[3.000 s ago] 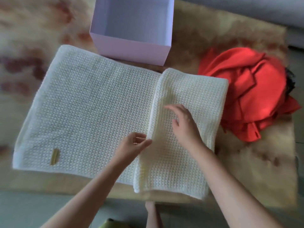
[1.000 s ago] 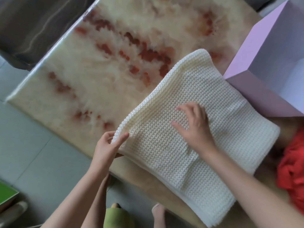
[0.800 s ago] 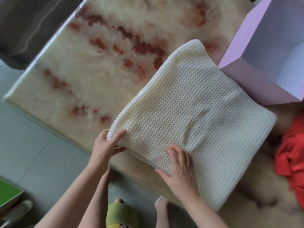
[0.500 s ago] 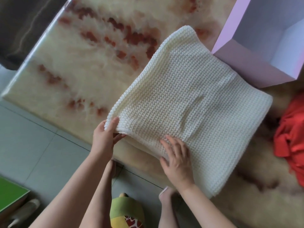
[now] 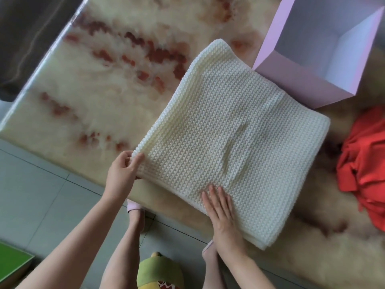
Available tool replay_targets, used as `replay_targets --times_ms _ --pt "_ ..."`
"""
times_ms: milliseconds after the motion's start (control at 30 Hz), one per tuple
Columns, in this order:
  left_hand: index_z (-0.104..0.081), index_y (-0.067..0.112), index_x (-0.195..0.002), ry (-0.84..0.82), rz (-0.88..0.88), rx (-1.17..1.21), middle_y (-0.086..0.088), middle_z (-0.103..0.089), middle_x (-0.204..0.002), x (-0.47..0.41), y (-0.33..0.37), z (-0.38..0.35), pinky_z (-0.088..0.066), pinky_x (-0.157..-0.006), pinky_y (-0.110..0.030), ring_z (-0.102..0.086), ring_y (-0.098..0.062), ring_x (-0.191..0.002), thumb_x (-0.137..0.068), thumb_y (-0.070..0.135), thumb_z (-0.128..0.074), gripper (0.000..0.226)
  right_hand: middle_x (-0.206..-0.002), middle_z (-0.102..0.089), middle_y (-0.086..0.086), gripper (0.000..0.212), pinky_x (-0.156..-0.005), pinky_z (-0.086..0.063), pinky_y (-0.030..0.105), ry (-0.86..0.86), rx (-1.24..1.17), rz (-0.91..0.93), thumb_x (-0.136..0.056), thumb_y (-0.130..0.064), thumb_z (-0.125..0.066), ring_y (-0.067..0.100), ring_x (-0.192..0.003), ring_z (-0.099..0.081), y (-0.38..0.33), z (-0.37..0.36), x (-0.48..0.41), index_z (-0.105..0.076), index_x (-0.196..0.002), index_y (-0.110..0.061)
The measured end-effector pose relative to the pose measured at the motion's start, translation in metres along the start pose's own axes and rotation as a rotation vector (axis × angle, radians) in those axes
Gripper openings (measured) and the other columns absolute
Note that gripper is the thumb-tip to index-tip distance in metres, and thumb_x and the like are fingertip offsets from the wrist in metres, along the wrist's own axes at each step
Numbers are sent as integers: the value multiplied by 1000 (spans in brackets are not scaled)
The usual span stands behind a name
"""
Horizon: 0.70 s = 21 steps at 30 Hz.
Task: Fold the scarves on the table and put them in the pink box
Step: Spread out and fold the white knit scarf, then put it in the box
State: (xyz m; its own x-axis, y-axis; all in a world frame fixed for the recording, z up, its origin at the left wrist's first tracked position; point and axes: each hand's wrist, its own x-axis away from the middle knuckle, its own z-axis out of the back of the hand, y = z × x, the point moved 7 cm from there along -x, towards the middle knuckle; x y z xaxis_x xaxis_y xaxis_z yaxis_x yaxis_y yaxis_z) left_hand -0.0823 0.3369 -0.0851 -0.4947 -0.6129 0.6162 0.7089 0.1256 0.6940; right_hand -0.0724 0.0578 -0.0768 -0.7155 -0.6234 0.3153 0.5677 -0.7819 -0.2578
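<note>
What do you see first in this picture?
A thick folded white scarf in the middle, on the table, its corner pinched by the left hand, the right hand flat on its near edge. An open pink box stands behind it; a crumpled red scarf lies at the right.

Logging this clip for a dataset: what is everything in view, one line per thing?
white scarf: one, cream knit, folded, middle of the table
pink box: one, pink, open, top right, behind the scarf
red scarf: one, red, crumpled, right edge
table: one, cream with red-brown patches
floor: grey tiles, lower left
green object: one, bottom-left corner, unidentifiable
green slipper: one, green and yellow, bottom edge
left hand: one, pinches the white scarf's corner
right hand: one, flat on the white scarf's near edge
</note>
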Motion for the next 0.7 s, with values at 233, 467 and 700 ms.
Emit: replay_targets --times_ms 233,467,700 --pt "-62 18 -108 64 -146 -269 3 -63 -96 -28 46 -10 -40 -68 -21 -56 -12 -87 -92 34 -57 24 -158 -18 6 80 -116 -17 42 12 -29 66 -70 10 -26 27 -145 -20 5 3 9 -28 -148 -9" --pt "-53 11 -117 -25 -274 -420 -12 -63 -112 -48 91 -62 -41 -83 -36 -57 -31 -106 -97 38 -46 35 -157 -21 7 77 -110 -26 43 25 -34 54 -71 0 -38 27 -143 -24 2 7 3 -31 -147 -11" --pt "-49 11 -122 -90 -331 -441 -14 -59 -120 -94 160 -116 -34 -79 -31 -53 -32 -111 -98 39 -39 39 -150 -35 16 60 -106 -32 55 233 -18 81 -82 -2 -43 37 -139 -30 29 22 -12 -39 -142 -10"
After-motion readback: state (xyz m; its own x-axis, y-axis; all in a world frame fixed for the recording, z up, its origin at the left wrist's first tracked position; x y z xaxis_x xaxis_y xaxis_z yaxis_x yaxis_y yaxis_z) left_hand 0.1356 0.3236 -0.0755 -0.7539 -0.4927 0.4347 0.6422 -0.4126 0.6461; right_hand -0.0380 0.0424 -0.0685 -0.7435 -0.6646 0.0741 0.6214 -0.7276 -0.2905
